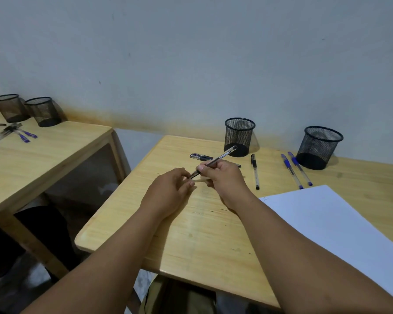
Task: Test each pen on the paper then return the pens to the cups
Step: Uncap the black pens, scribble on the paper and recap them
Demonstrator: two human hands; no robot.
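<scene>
At my wooden desk [191, 234], bare tabletop stretches from my forearms to the near edge, while a gap of floor separates its left edge from a second desk [55, 150] on that side. My right hand [222, 177] is closed around a black pen [216, 160], which it holds slanted above the desk, its far end pointing toward the back and its lower end meeting the fingertips of my left hand [168, 189], which pinch at that end. Beyond my hands, another dark pen [201, 157] lies flat, a black-capped pen [255, 171] lies just to the right, and two blue pens [296, 169] rest side by side near the white paper [327, 223], which covers the desk's right side and bears a small mark at its upper left corner. Two black mesh cups [239, 137] [319, 147] stand upright along the back edge, well apart, both with no pens inside. On the second desk, two more mesh cups [25, 111] stand by the wall beside a loose cluster of pens [14, 132].
</scene>
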